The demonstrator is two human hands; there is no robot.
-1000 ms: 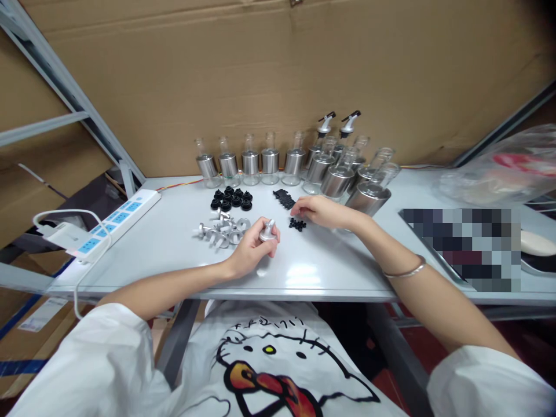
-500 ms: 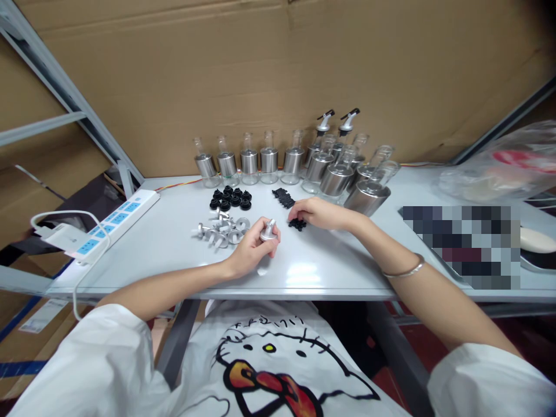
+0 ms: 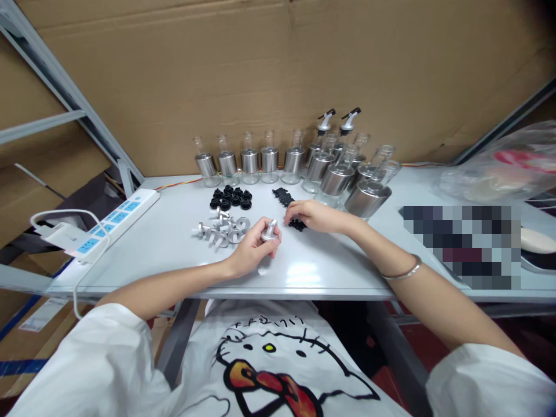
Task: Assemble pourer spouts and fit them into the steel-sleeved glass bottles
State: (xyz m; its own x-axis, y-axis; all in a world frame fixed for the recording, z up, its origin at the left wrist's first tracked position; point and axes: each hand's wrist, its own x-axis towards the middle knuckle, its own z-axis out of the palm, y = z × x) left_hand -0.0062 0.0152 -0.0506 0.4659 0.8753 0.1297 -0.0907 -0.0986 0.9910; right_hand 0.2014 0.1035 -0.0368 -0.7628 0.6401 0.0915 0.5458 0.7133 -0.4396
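My left hand [image 3: 252, 249] rests on the grey table [image 3: 174, 255] with its fingers closed around a small silver spout cap [image 3: 268, 231], held upright. My right hand [image 3: 319, 216] lies just to the right, fingertips curled down onto a little heap of small black parts [image 3: 297, 225]; whether it holds one is hidden. A pile of silver caps [image 3: 221, 230] lies left of my left hand. Black rubber stoppers [image 3: 231, 197] sit in a cluster behind that pile.
Several glass bottles with steel sleeves [image 3: 269, 159] stand along the cardboard wall; some lie tipped at the right [image 3: 369, 194]. Two bottles carry fitted spouts [image 3: 343, 124]. A white power strip [image 3: 115, 220] lies at the left, and a plastic bag [image 3: 504, 165] at the far right.
My right hand has slid slightly left and nearer, onto the near heap of black parts. My left hand has kept hold of the silver cap and barely moved.
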